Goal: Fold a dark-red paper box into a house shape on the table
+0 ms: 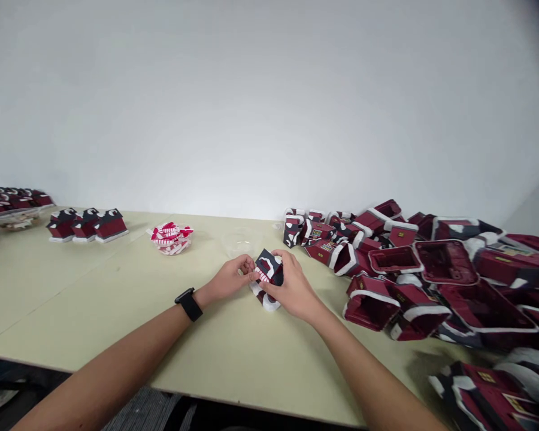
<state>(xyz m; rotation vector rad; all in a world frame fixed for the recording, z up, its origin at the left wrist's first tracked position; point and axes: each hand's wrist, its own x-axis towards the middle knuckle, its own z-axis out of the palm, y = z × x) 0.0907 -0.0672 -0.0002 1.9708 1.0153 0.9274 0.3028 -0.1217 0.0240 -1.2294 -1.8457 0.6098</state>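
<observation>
A small dark red toy house (276, 276) with a black roof and white snow-like trim is gripped in my right hand (296, 291), tilted above the table. My left hand (234, 278), with a black watch on the wrist, is closed at the house's left side. Its thumb and fingertips pinch a small red-and-white striped piece (263, 275) against the front. Part of the piece is hidden by my fingers. Just beyond my hands is a clear plastic bowl (240, 244).
A bowl of red-and-white striped pieces (170, 239) stands left of centre. Three little houses (111, 225) form a row farther left, near a clear dish of small pale pieces (20, 220) and more houses (13, 200). Many hollow red houses (395, 260) are heaped at right on the pale table (94, 299).
</observation>
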